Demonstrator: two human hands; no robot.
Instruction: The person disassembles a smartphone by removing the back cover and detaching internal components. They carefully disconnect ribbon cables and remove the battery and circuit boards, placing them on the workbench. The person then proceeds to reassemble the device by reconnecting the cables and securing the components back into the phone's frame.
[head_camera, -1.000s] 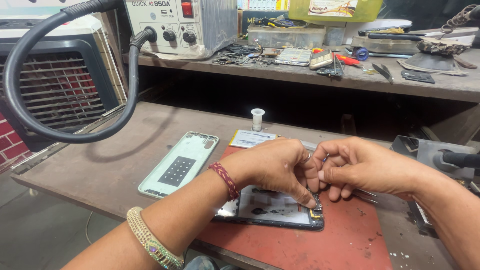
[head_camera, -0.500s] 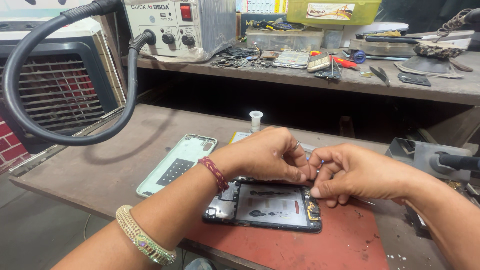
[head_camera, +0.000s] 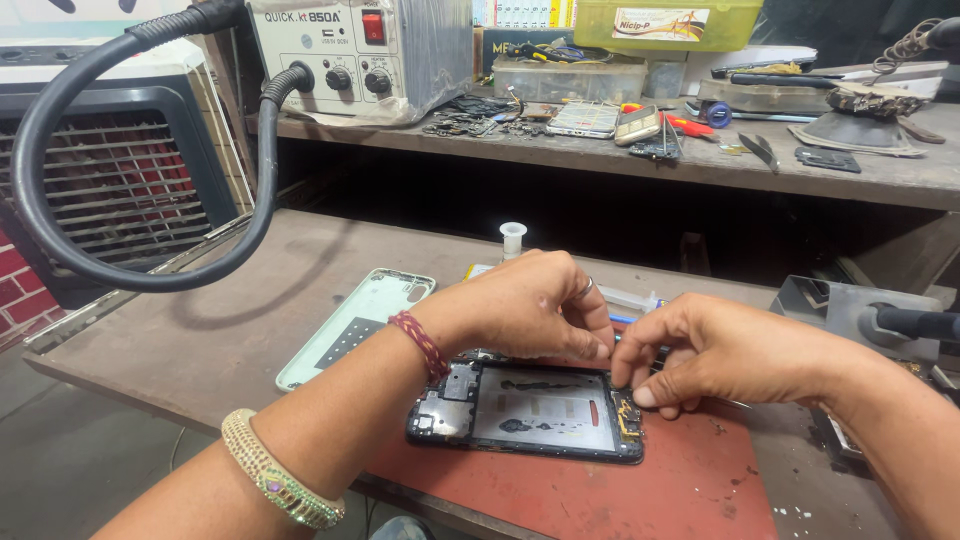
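An opened black phone frame (head_camera: 530, 410) lies flat on a red work mat (head_camera: 690, 480), its inner boards showing. My left hand (head_camera: 530, 305) hovers over the frame's far edge, fingertips pinched together near its right end. My right hand (head_camera: 720, 350) meets it from the right, thumb and forefinger pressed at the same spot by the small gold-coloured board. Whatever sits between the fingertips is too small to make out. A pale green phone back cover (head_camera: 355, 325) lies to the left of my left wrist.
A grey hot-air station (head_camera: 360, 55) with a thick black hose (head_camera: 90, 260) stands at the back left. The upper shelf (head_camera: 700, 160) holds phones, tools and boxes. A small white bottle (head_camera: 512, 240) stands behind my hands. A grey metal holder (head_camera: 860, 310) is at the right.
Both hands have lifted slightly toward the frame's far right edge, and more of the phone's inside is now uncovered. The view has shifted a little.
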